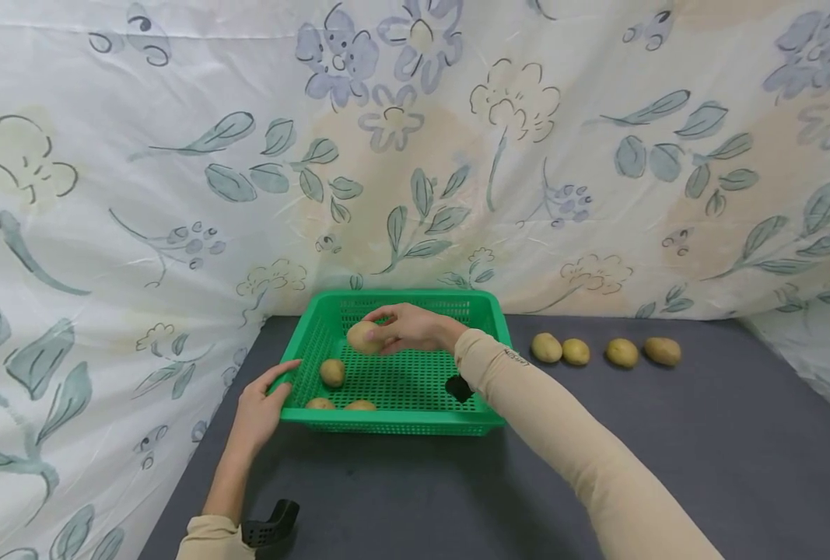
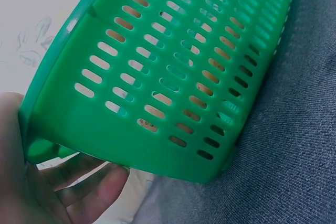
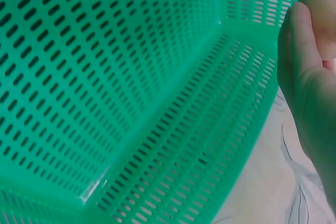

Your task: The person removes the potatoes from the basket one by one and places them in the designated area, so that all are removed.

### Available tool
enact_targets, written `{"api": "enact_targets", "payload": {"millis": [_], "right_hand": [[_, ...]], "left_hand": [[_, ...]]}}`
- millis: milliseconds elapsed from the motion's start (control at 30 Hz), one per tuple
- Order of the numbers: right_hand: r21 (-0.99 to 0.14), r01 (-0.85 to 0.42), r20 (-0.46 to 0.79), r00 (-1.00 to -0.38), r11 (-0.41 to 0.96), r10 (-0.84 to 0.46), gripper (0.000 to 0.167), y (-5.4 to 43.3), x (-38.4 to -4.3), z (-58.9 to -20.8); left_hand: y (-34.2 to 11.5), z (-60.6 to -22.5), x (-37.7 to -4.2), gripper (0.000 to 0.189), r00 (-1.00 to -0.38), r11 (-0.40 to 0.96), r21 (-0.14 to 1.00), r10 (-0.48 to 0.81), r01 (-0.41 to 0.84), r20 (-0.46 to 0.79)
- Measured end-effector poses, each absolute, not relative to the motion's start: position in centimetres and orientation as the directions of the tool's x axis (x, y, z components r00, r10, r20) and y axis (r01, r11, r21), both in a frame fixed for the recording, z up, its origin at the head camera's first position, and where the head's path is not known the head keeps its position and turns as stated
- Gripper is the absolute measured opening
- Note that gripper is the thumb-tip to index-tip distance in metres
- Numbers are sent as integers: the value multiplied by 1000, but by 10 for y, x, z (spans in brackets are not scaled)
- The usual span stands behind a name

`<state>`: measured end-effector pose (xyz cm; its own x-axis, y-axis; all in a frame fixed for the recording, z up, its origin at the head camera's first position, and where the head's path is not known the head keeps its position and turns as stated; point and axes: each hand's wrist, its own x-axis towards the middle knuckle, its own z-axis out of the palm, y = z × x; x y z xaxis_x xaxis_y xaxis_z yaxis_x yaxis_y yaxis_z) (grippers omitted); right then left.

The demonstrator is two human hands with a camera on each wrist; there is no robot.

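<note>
Smooth oval potato above slotted plastic basket

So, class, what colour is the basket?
The basket is bright green, seen best in the head view.

The light in here is soft and even, laying a faint shadow on the desk toward its near edge, below the green basket. Its rim glints in the left-wrist view; the right-wrist view looks hazy.
</note>
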<state>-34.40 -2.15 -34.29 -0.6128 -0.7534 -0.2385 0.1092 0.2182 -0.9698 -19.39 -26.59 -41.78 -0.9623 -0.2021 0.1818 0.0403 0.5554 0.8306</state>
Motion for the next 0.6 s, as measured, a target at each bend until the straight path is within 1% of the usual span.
{"api": "enact_targets", "payload": {"millis": [133,267,367,600], "right_hand": [[-975,129,-221,-624,180,-750,45,-13,-344,-333],[-977,155,-212,-648,147,-732,46,-3,-346,-326],[-980,154,-196,-670,125,-716,47,4,-349,-323],[-986,147,-160,-702,78,-694,50,22,-352,-315]], "left_hand": [[-265,-416,-193,39,-964,545,838,-202,36,173],[-264,-415,-192,39,-965,545,838,-205,28,166],[-264,-414,-192,39,-964,546,838,-209,23,163],[-263,-413,-191,40,-964,539,841,-204,33,168]]}}
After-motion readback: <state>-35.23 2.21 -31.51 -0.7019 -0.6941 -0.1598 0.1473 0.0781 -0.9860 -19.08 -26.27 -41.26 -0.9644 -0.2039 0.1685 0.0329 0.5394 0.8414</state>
